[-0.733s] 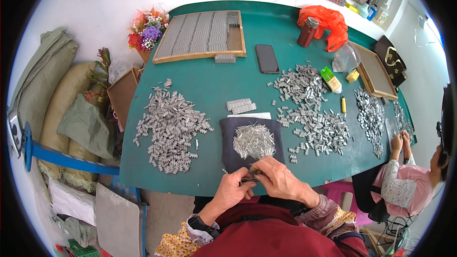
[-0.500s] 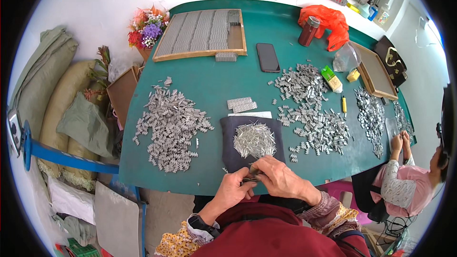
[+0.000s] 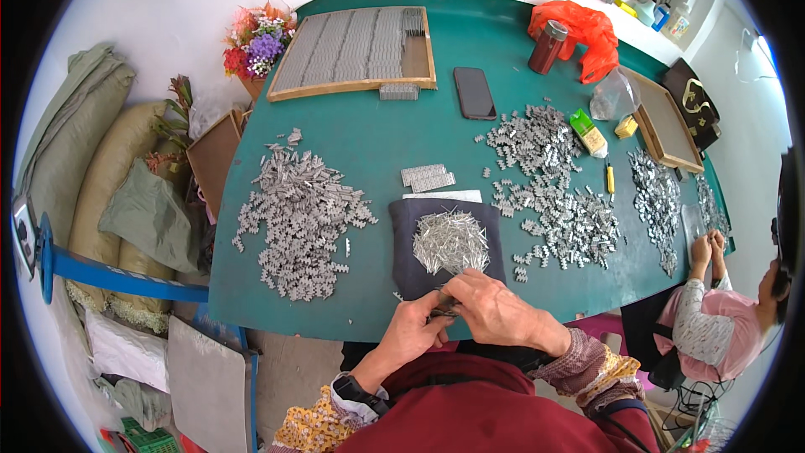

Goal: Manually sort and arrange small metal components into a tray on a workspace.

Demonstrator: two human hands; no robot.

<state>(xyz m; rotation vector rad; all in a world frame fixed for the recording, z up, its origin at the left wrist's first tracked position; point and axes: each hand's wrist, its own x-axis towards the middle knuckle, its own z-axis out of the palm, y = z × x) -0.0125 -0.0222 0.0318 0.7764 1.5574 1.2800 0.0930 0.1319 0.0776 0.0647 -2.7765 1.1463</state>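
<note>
Close together at the table's front edge, my left hand [image 3: 409,324] and my right hand [image 3: 496,309] both have their fingers closed around a small grey metal piece [image 3: 443,312], mostly hidden by the fingers. Just beyond them a dark cloth [image 3: 408,273] bears a heap of thin silvery pins [image 3: 450,241]. Toothed grey metal links lie in a loose pile [image 3: 298,226] to the left. Another pile of such links [image 3: 570,222] spreads to the right. Behind the cloth rest short assembled link strips [image 3: 428,177].
A wooden-framed tray [image 3: 352,91] filled with rows of grey strips stands at the back of the green table [image 3: 369,138]. A phone [image 3: 475,93], a dark red flask [image 3: 547,47], an orange bag [image 3: 591,29] and a glue bottle [image 3: 589,133] lie rightward. A co-worker [image 3: 713,319] sits at right.
The view has shifted slightly, so the table's things sit a little differently in it. My hands stay together by the cloth, with only a slight movement of the fingers.
</note>
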